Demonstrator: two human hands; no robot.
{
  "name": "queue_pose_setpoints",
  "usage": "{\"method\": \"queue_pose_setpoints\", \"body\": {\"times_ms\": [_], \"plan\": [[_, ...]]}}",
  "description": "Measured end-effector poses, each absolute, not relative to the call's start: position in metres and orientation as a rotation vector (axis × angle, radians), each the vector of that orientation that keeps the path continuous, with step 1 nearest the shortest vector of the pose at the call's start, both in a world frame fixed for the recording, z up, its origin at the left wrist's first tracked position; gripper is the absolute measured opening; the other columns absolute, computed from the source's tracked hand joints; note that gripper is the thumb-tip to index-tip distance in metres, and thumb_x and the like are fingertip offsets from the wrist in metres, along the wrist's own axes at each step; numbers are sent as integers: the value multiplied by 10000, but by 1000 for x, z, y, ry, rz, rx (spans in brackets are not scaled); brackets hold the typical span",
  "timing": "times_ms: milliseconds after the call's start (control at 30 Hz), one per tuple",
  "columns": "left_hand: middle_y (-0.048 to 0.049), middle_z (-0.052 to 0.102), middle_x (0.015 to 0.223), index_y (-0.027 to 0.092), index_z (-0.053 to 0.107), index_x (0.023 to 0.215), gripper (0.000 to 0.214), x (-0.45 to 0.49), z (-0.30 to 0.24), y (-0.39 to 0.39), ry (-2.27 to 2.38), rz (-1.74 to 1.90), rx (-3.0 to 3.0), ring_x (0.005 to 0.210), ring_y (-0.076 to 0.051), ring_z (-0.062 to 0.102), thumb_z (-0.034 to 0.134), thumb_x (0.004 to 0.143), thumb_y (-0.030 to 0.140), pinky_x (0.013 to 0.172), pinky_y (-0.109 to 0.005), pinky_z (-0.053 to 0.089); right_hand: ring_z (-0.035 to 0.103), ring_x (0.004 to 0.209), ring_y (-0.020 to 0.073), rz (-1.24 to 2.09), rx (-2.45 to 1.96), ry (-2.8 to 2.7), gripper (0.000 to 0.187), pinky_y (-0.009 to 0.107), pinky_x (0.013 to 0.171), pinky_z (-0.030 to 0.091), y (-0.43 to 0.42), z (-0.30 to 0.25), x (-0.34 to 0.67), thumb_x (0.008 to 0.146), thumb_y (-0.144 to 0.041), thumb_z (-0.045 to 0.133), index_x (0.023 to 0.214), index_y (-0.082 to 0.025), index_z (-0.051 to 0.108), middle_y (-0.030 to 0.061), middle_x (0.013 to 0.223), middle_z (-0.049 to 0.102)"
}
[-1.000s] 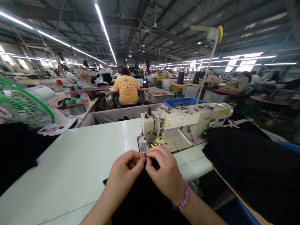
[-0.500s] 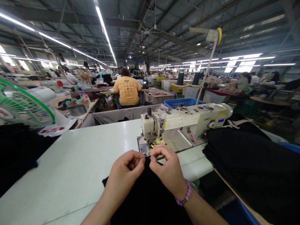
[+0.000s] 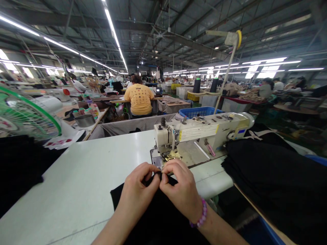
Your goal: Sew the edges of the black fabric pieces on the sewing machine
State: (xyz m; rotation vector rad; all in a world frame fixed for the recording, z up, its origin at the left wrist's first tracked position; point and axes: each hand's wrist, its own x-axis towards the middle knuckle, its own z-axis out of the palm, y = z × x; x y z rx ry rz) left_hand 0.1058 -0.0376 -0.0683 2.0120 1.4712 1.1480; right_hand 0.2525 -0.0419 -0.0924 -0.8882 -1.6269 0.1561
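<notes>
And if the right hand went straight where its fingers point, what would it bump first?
Probably the left hand: the right hand points its fingertips toward it, both pinching the black cloth. Whether their fingertips already touch is hard to tell.

the cloth (image 3: 160,212) looks matt, the tabletop (image 3: 84,180) smooth and glossy.

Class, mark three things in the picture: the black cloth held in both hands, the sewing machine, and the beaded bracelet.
Black cloth (image 3: 160,214), head view: its broad hanging part.
Sewing machine (image 3: 200,132), head view: the middle of its long body.
Beaded bracelet (image 3: 203,214), head view: beads on its right side.
</notes>
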Motion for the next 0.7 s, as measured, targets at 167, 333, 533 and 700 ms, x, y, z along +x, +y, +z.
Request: {"method": "queue_pose_setpoints", "body": {"times_ms": [167, 333, 533, 700], "plan": [[8, 604, 671, 220, 723, 770, 189, 101, -65, -36, 1355, 1205, 1906, 638, -153, 550, 589, 793, 351, 601, -256, 414, 622, 943, 168, 393, -818, -1624, 131, 313, 876, 502, -40, -86, 263, 895, -122, 541, 905, -193, 651, 46, 943, 667], [21, 566, 624, 236, 746, 772, 174, 99, -57, -37, 1323, 1231, 1882, 597, -145, 534, 611, 784, 344, 580, -253, 401, 651, 895, 163, 863, -884, -1569, 160, 278, 820, 513, -36, -83, 271, 916, -260, 578, 956, -191, 717, 33, 931, 711], [-4, 628, 688, 244, 758, 756, 174, 97, -55, -39, 1273, 1217, 1873, 679, -163, 589, 629, 801, 352, 626, -251, 430, 606, 733, 135, 1152, -912, -1479, 170, 248, 694, 474, -34, -85, 273, 841, -343, 690, 840, -173, 690, -5, 777, 677], [-12, 636, 700, 235, 761, 743, 188, 95, -56, -39, 1213, 1153, 1773, 679, -165, 592, 658, 796, 383, 597, -239, 429, 576, 713, 126, 1253, -878, -1465, 188, 240, 681, 455, -37, -80, 278, 820, -350, 708, 811, -167, 669, -11, 751, 647]]}}
